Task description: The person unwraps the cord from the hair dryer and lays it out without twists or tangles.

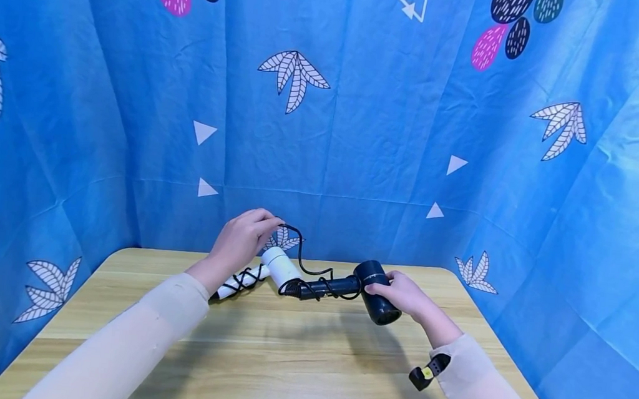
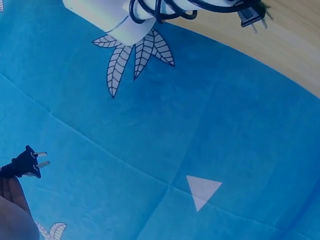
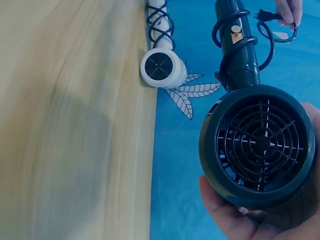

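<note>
My right hand [image 1: 404, 292] grips the barrel of a black hair dryer [image 1: 369, 271], raised over the table with its handle pointing left. Its round rear grille [image 3: 262, 145] faces the right wrist camera. A black cord [image 1: 301, 254] winds loosely around the handle, and its free end rises to my left hand [image 1: 242, 236]. There the fingers pinch the cord by its two-pin plug [image 2: 24, 162], whose prongs stick out past the fingertips. Behind the black dryer lies a white hair dryer [image 1: 280, 265], touched by neither hand, with black cord wrapped crosswise around its handle.
The wooden table [image 1: 283, 372] has rounded far corners. Blue patterned curtain [image 1: 358, 134] encloses its back and both sides, close behind the white dryer. The white dryer's plug [image 2: 250, 16] lies by the end of its handle. A black strap device [image 1: 428, 371] sits on the right wrist.
</note>
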A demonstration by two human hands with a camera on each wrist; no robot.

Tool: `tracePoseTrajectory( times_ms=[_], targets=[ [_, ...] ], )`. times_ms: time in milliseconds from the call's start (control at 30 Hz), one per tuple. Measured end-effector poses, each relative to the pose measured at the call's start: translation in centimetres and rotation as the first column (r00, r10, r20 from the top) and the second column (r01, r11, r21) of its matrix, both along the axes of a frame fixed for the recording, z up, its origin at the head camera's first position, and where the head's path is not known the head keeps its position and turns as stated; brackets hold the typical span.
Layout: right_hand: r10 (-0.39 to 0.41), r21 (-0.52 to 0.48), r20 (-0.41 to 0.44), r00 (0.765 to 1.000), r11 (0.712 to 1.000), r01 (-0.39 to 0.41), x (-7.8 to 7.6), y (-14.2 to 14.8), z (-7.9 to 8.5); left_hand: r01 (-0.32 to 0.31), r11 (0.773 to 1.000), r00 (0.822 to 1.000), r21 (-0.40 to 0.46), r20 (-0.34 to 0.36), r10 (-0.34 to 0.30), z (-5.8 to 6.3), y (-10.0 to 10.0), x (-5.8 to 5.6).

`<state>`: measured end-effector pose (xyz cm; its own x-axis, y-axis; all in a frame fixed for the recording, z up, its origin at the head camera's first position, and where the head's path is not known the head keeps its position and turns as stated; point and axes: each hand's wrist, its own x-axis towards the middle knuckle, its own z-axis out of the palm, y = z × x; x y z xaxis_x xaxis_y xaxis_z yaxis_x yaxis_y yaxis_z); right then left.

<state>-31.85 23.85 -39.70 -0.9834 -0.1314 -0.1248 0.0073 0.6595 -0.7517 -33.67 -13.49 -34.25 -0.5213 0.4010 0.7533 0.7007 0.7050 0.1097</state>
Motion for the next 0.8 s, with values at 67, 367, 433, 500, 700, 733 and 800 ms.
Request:
tracePoseTrajectory(
  times_ms=[67,367,433,500,700,733,800],
  targets=[
    [0.0,-0.003,0.003,1.0,1.0,0.0,0.0,0.1,-0.1,-0.01,1.0,1.0,0.002,0.005,0.01,-0.2,0.0,-0.2],
    [0.008,-0.008,-0.003,1.0,1.0,-0.008,0.1,0.1,0.0,-0.043,0.999,0.999,-0.002,0.025,0.043,-0.8,-0.3,-1.0],
    [0.014,-0.006,-0.012,1.0,1.0,-0.014,0.2,0.1,0.0,-0.052,0.999,0.998,-0.003,0.038,0.052,-1.0,-0.4,-1.1],
    [0.015,-0.007,-0.013,1.0,1.0,-0.015,0.2,0.0,0.0,-0.063,0.998,0.997,-0.006,0.053,0.063,-1.3,-0.4,-1.2],
    [0.013,-0.01,-0.007,1.0,1.0,-0.013,0.4,0.1,0.1,-0.087,0.996,0.993,-0.017,0.083,0.088,-2.2,-0.5,-1.4],
    [0.014,-0.012,-0.005,1.0,1.0,-0.014,0.4,0.2,0.1,-0.088,0.996,0.992,-0.017,0.086,0.089,-2.3,-0.5,-1.4],
    [0.014,-0.017,0.0,1.0,1.0,-0.014,0.4,0.2,0.1,-0.093,0.996,0.991,-0.019,0.094,0.094,-2.6,-0.6,-1.5]
  ],
)
